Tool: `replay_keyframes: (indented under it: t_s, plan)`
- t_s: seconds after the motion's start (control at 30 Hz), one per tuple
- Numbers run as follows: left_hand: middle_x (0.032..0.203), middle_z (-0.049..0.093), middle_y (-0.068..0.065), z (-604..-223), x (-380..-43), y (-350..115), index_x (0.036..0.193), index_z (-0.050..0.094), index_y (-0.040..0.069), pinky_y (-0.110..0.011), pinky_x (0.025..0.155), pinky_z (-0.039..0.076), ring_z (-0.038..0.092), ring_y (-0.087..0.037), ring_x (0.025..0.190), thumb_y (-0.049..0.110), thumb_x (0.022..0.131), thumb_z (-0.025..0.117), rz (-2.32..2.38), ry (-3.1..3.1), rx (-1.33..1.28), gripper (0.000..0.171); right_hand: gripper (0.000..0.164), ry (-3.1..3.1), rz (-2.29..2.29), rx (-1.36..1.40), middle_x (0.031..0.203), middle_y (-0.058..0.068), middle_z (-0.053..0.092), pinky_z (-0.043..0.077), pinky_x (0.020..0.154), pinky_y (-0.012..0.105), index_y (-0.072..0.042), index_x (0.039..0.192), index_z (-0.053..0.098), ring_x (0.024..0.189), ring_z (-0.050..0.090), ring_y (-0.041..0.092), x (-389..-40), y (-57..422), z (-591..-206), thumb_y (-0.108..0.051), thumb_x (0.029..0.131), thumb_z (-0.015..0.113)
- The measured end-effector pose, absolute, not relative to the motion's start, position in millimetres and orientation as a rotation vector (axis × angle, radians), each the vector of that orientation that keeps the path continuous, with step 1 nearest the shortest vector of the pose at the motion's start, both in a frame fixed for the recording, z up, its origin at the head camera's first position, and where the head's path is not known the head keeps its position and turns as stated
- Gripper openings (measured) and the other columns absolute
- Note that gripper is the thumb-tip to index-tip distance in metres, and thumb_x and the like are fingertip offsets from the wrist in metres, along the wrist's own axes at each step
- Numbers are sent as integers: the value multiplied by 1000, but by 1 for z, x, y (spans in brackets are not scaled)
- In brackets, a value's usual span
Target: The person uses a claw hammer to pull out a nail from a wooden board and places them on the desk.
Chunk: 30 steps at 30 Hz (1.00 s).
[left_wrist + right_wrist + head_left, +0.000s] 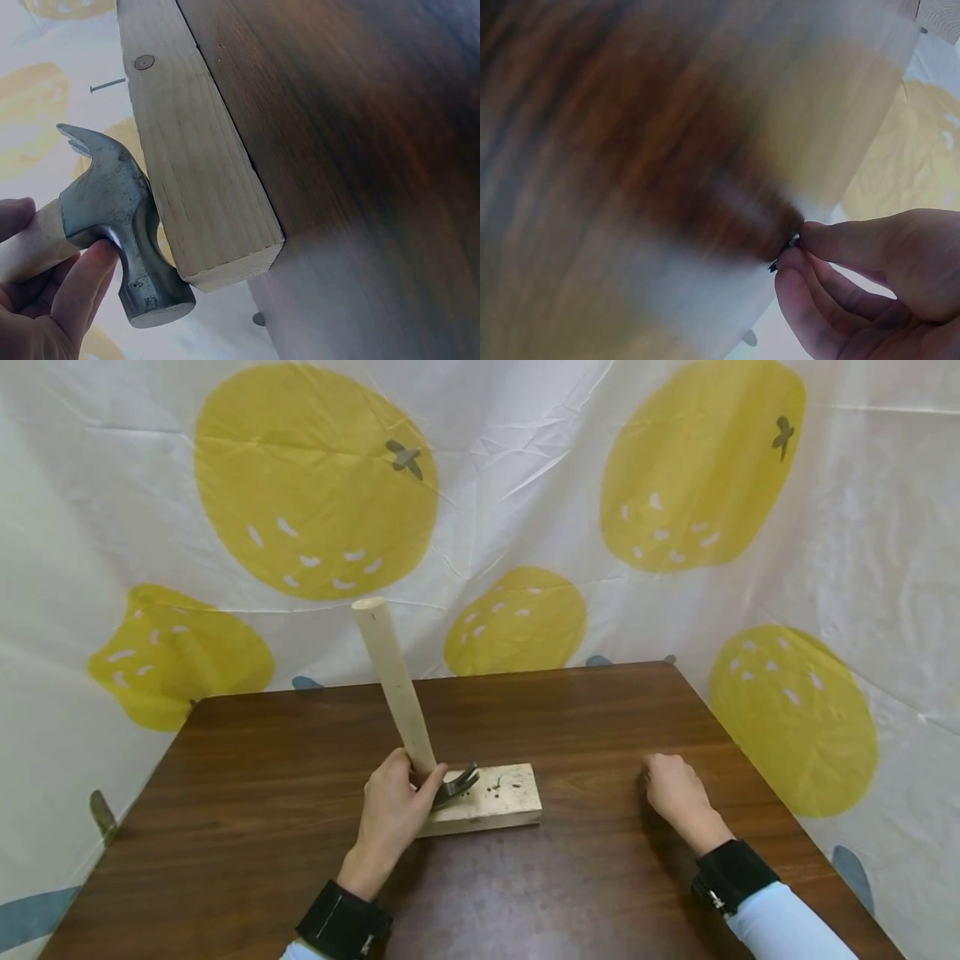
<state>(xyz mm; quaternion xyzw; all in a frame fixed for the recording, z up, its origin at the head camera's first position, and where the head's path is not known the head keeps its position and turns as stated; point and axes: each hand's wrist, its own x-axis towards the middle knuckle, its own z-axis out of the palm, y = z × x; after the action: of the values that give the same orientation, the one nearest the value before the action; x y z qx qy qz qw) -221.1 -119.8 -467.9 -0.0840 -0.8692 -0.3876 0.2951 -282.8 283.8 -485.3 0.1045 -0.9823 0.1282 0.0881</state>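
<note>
My left hand (393, 814) grips a claw hammer (395, 685) low on its pale wooden handle, close to the head. The handle stands up with a slight tilt. In the left wrist view the dark steel hammer head (112, 191) lies against or just beside a pale wooden block (184, 150). A thin nail (109, 85) sticks out of that block, and small dark spots mark its top in the head view. Well to the right, my right hand (678, 793) is low over the table. Its thumb and fingertips pinch a small dark metal piece (784, 253), mostly hidden.
Everything stands on a brown wood-grain table (585, 893). Behind it and along its sides hangs a white cloth (517, 468) printed with yellow fruit. The table's right edge runs not far from the right hand.
</note>
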Motion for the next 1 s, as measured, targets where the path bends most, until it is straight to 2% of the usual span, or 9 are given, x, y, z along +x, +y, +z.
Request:
replay_keyframes:
  t_s: [0.17, 0.4, 0.6, 0.87, 1.0]
  plan:
    - [80, 60, -4, -467, -221, -118, 91, 66, 7, -35, 58, 50, 62, -20, 67, 22, 90, 83, -1025, -2336, -228, 23, 10, -2940, 392, 294, 80, 19, 68, 50, 56, 46, 2, 88, 67, 66, 64, 29, -284, 284, -485, 9, 92, 62]
    - [78, 58, -4, -468, -221, -117, 92, 65, 5, -34, 55, 48, 57, -16, 64, 23, 91, 82, -985, -2347, -244, 25, 10, -2934, 379, 291, 80, 20, 68, 52, 57, 49, 2, 87, 67, 69, 66, 35, -281, 282, -484, 10, 90, 62]
    - [77, 57, -4, -467, -220, -115, 92, 65, 4, -36, 55, 47, 56, -17, 63, 23, 90, 82, -953, -2362, -243, 25, 3, -2862, 318, 345, 87, 19, 65, 54, 65, 54, 2, 92, 69, 80, 67, 40, -275, 273, -479, 5, 91, 67]
    - [78, 57, -5, -468, -220, -111, 96, 64, 2, -36, 50, 47, 58, -19, 59, 23, 90, 82, -869, -2368, -284, 29, 27, -2809, 305, 540, 100, 21, 67, 57, 71, 49, 6, 107, 70, 88, 69, 39, -266, 244, -468, 13, 81, 70]
    - [79, 59, -4, -467, -220, -107, 96, 64, 4, -39, 49, 49, 62, -22, 59, 25, 89, 83, -804, -2387, -286, 29, 28, -2799, 349, 694, 103, 18, 68, 57, 74, 47, 5, 110, 70, 93, 69, 37, -261, 226, -467, 9, 83, 76]
